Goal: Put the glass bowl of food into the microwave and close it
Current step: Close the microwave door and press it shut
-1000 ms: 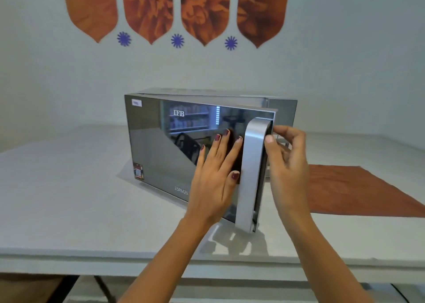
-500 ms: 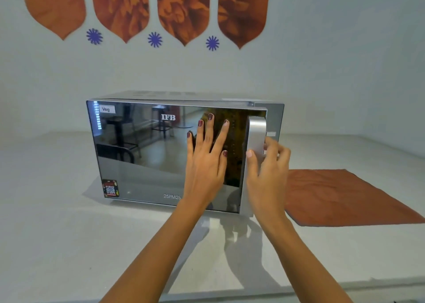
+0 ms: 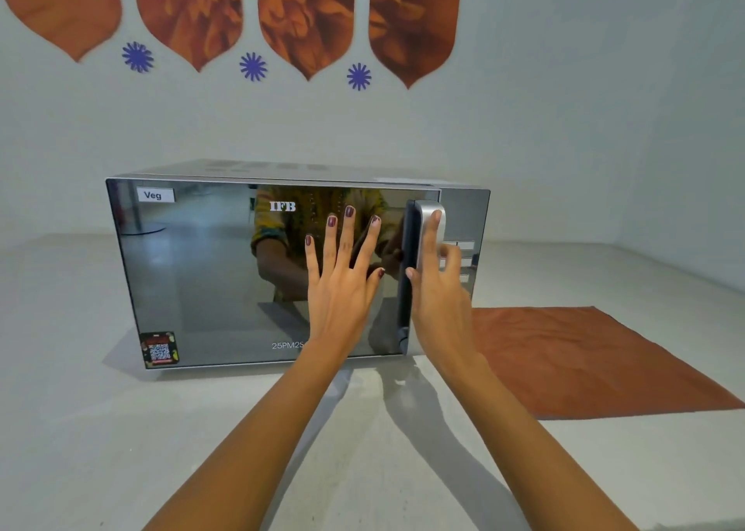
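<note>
A silver microwave [image 3: 193, 272] with a mirrored door stands on the white table, its door flush with the body. My left hand [image 3: 342, 280] lies flat on the door glass, fingers spread, just left of the handle. My right hand [image 3: 437, 288] rests with straight fingers against the silver vertical handle [image 3: 425, 224] and holds nothing. The glass bowl of food is not visible; the mirrored door hides the inside.
An orange-brown cloth mat [image 3: 584, 353] lies on the white table [image 3: 121, 429] to the right of the microwave. Behind it rises a white wall with orange petal decals [image 3: 306, 18]. The microwave's control panel [image 3: 463, 244] is right of the handle.
The door swung from ajar to flush against the microwave body under both hands. My right hand went from curled around the handle to flat against it.
</note>
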Motion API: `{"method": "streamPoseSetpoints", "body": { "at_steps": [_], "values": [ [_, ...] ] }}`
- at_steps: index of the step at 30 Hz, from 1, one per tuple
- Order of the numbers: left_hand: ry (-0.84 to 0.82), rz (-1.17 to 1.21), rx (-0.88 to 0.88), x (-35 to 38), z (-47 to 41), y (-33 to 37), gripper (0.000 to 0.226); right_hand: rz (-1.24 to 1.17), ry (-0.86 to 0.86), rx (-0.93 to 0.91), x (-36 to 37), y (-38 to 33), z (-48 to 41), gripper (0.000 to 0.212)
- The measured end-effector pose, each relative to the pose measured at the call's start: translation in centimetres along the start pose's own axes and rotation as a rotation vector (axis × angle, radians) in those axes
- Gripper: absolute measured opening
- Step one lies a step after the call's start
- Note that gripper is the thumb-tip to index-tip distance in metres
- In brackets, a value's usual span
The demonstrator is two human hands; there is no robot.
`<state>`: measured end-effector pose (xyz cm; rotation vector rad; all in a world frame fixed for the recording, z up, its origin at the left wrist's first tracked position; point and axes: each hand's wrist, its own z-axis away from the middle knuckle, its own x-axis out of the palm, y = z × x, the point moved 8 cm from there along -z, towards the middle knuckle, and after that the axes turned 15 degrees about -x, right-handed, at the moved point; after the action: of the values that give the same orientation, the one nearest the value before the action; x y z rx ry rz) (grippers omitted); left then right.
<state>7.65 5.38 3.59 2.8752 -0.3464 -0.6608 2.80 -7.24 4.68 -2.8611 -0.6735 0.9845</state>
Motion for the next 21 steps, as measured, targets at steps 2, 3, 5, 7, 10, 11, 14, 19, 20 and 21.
{"method": "streamPoseSetpoints", "body": {
  "at_steps": [2,3,5,7,10,11,14,19,20,21],
  "values": [
    [0.034,-0.03,0.004,0.3,-0.1,0.0,0.073,0.027,0.007,0.009,0.3,0.2,-0.3,0.081],
    [0.049,-0.053,0.011,0.4,-0.2,0.0,0.074,0.049,0.017,0.007,0.5,0.3,-0.4,0.079],
    [0.073,-0.103,0.026,0.8,-0.1,-0.1,0.075,0.072,0.033,-0.001,0.8,0.6,-0.5,0.077],
    [0.094,-0.13,0.03,1.0,-0.1,-0.1,0.074,0.087,0.027,-0.016,1.1,0.9,-0.6,0.075],
    [0.11,-0.14,0.026,1.1,-0.3,-0.1,0.074,0.072,0.033,-0.056,1.4,1.1,-0.8,0.074],
    [0.117,-0.14,0.024,1.2,-0.4,-0.1,0.074,0.058,0.037,-0.064,1.5,1.2,-0.9,0.074],
    [0.137,-0.136,0.018,1.2,-0.4,0.0,0.078,0.019,0.027,-0.073,2.0,1.5,-1.2,0.075],
    [0.133,-0.156,0.005,1.3,-0.5,0.0,0.076,-0.009,0.021,-0.105,1.9,1.6,-1.6,0.076],
    [0.125,-0.163,0.004,1.4,-0.6,0.0,0.075,-0.042,0.012,-0.09,2.0,1.6,-1.7,0.074],
    [0.119,-0.169,0.005,1.4,-0.6,0.0,0.075,-0.094,0.005,-0.049,2.0,1.8,-1.9,0.072]
  ]
}}
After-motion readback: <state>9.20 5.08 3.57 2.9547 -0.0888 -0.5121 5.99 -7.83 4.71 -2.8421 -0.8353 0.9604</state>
